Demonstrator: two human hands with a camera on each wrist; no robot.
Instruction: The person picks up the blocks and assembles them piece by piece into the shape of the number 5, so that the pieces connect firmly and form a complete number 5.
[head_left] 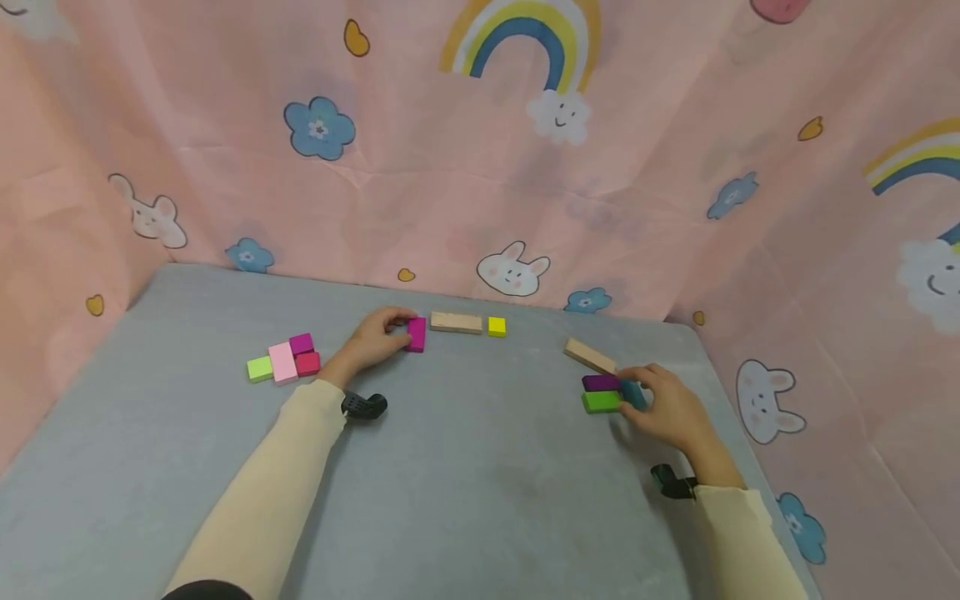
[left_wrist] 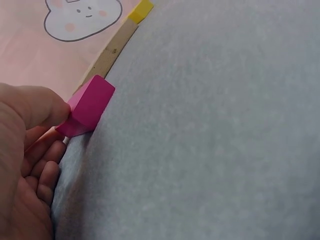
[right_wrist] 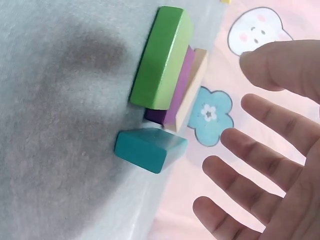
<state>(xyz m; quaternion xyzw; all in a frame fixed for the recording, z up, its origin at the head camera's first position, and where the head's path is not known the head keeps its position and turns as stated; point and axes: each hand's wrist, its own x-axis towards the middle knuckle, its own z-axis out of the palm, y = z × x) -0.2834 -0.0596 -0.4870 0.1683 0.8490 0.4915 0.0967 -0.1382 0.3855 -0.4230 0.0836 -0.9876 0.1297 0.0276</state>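
At the back of the grey table, my left hand (head_left: 372, 340) pinches a magenta block (head_left: 417, 334) between thumb and fingers. In the left wrist view the thumb presses on the end of that magenta block (left_wrist: 95, 104). A plain wooden block (head_left: 456, 323) and a small yellow block (head_left: 497, 327) lie in a row just to its right. My right hand (head_left: 667, 408) hovers at the right-hand blocks, its fingers spread in the right wrist view. Nearest to it is a teal block (right_wrist: 150, 147). Beside that lie a green block (right_wrist: 161, 60), a purple block (right_wrist: 180, 85) and another wooden block (head_left: 590, 356).
On the left of the grey table (head_left: 450, 483) sits a cluster with a lime block (head_left: 259, 369), a pink block (head_left: 282, 363), a red block (head_left: 307, 363) and another magenta block (head_left: 302, 343). A pink patterned curtain (head_left: 420, 183) borders the back and sides.
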